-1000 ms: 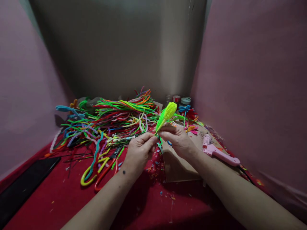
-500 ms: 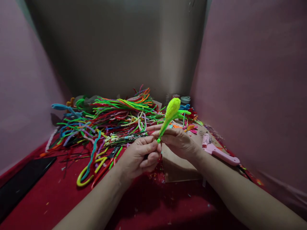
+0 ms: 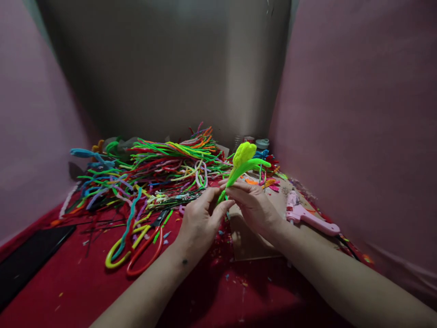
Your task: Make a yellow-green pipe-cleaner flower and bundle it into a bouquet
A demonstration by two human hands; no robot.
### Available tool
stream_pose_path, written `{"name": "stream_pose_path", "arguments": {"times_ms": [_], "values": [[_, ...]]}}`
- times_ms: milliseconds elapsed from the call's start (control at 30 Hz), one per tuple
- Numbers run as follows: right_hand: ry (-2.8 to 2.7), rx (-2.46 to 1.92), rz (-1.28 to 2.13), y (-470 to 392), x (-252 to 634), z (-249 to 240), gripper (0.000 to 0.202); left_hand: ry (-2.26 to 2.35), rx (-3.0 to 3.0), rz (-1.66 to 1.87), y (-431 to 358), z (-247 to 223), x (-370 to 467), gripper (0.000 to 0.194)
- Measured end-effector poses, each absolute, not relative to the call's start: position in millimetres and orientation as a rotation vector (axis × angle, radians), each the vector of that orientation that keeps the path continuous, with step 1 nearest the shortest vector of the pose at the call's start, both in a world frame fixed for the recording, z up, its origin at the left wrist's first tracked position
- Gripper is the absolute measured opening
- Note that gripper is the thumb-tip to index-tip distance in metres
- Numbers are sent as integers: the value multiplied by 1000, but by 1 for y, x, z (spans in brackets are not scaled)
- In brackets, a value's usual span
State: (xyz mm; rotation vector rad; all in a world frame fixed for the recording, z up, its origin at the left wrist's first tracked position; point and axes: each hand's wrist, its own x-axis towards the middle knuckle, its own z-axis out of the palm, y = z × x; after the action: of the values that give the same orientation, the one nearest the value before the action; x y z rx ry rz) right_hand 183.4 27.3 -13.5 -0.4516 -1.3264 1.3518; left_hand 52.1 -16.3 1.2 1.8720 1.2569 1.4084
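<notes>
A pipe-cleaner flower (image 3: 243,154) stands tilted between my two hands, its yellow head up and a bright green curved leaf bending off to the right. My left hand (image 3: 202,217) pinches the green stem low down between thumb and fingers. From the right side, the fingers of my right hand (image 3: 255,204) press against the stem and the base of the leaf. The stem's lower end is hidden by my hands.
Behind my hands lies a heap of coloured pipe cleaners (image 3: 170,166). Scissors (image 3: 145,248) with yellow and red handles lie at left, near a black flat object (image 3: 36,257). On the right, a pink glue gun (image 3: 312,219) rests on cardboard (image 3: 251,239). Jars (image 3: 262,144) stand at the back.
The flower has turned, so its green leaf now faces me and covers more of the yellow head's base. My left hand has shifted its grip, its thumb now pointing up along the stem.
</notes>
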Motion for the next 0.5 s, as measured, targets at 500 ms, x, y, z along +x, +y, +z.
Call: {"name": "stream_pose_path", "arguments": {"times_ms": [500], "values": [[-1355,-497,1287,23,179,-13,3,1286,1739,1433,-21,2,54,25]]}}
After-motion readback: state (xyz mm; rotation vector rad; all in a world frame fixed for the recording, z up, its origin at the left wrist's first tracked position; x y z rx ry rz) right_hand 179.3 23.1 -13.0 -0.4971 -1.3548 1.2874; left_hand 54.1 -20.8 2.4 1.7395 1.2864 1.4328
